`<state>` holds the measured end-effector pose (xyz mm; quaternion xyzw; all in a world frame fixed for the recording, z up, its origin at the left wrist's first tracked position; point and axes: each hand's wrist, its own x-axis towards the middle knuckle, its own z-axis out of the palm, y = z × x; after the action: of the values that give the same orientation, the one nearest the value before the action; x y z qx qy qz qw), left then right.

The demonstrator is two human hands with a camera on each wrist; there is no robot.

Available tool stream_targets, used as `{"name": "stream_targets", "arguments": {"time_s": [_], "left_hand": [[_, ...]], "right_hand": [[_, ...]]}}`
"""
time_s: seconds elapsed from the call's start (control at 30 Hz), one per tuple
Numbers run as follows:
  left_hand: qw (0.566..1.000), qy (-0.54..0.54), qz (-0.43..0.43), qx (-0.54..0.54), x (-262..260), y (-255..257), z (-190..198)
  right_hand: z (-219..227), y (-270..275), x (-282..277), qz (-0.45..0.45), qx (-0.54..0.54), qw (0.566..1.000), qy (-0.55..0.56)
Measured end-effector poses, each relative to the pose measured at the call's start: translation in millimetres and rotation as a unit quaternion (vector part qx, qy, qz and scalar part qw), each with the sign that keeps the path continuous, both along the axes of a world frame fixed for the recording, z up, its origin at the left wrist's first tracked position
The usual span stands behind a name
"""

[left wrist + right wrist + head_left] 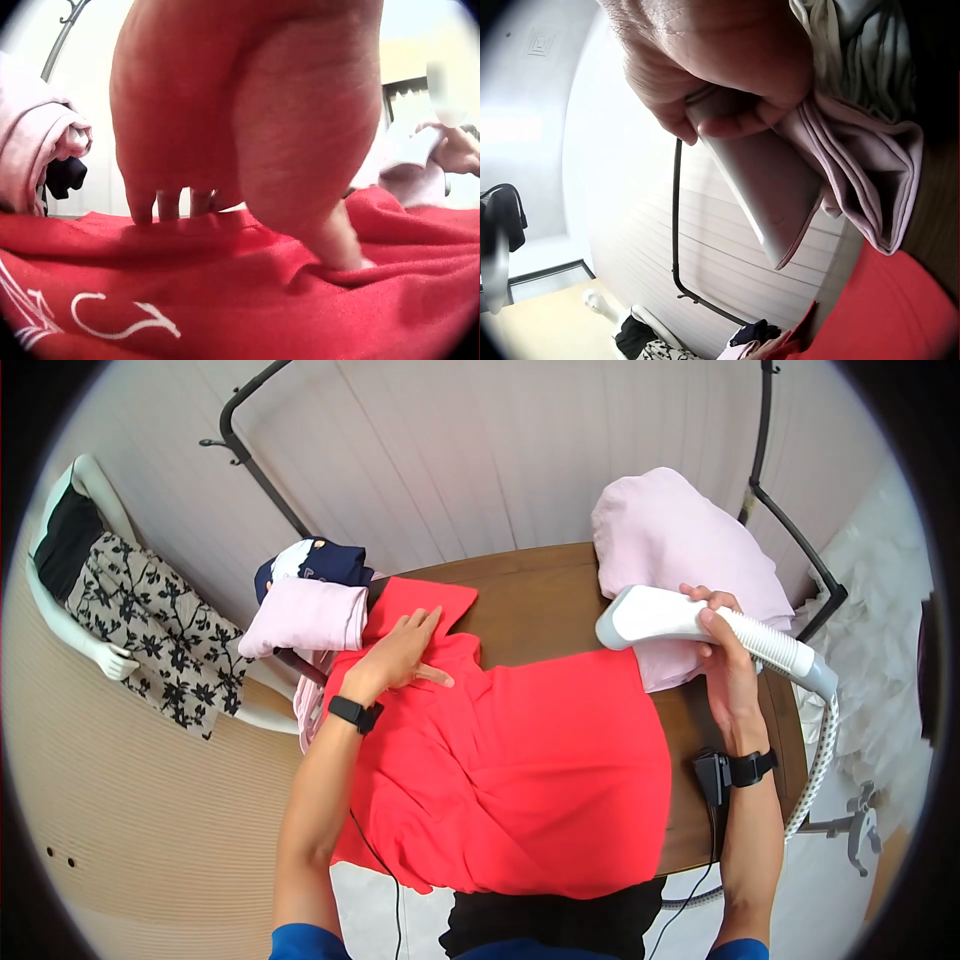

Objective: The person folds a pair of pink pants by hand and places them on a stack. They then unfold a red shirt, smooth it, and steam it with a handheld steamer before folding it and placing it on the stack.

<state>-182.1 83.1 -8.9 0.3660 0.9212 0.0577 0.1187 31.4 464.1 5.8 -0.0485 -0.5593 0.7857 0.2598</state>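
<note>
A red garment (570,760) lies spread over the wooden table and hangs over its near edge, smooth on the right and wrinkled on the left. White print shows on its cloth in the left wrist view. My left hand (402,652) rests on the upper left part, fingers extended and thumb spread, fingertips touching the fabric (225,300). With my right hand (728,660) I grip the handle of a white garment steamer (655,614). Its head points left, just above the garment's upper right corner, and a ribbed hose (826,745) runs down from the handle.
Pale pink folded cloth (680,535) is piled at the back right. A pink bundle (310,615) and a navy one (340,563) sit at the left edge of the table (535,600). A black rack frame (270,490) stands behind; a dressed mannequin (150,610) stands left.
</note>
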Motion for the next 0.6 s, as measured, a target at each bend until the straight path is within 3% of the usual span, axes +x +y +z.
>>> {"name": "stream_targets", "arguments": {"time_s": [0.03, 0.07, 0.17, 0.3, 0.37, 0.53, 0.6], "left_hand": [[0.999, 0.046, -0.018, 0.007, -5, -2, -7], [0.998, 0.000, -0.007, 0.068, 2, 2, -1], [0.996, -0.031, -0.029, 0.082, 6, 4, -3], [0.990, -0.119, 0.024, 0.077, 55, 33, 41], [0.976, -0.089, -0.061, 0.188, 74, 36, 43], [0.962, -0.182, -0.148, 0.142, 113, 33, 21], [0.976, -0.103, -0.179, -0.070, 135, 36, 31]], "right_hand": [[0, 0, 1, -0.005, -0.002, 1.000, 0.000], [-1, 1, 1, 0.002, -0.013, 1.000, -0.002], [1, 0, 1, 0.008, -0.026, 1.000, -0.009], [2, 0, 1, 0.014, -0.030, 0.999, -0.005], [1, 0, 1, 0.009, -0.023, 1.000, 0.002], [2, -1, 1, 0.020, -0.027, 0.999, 0.002], [4, -2, 2, 0.013, -0.037, 0.999, -0.008]]}}
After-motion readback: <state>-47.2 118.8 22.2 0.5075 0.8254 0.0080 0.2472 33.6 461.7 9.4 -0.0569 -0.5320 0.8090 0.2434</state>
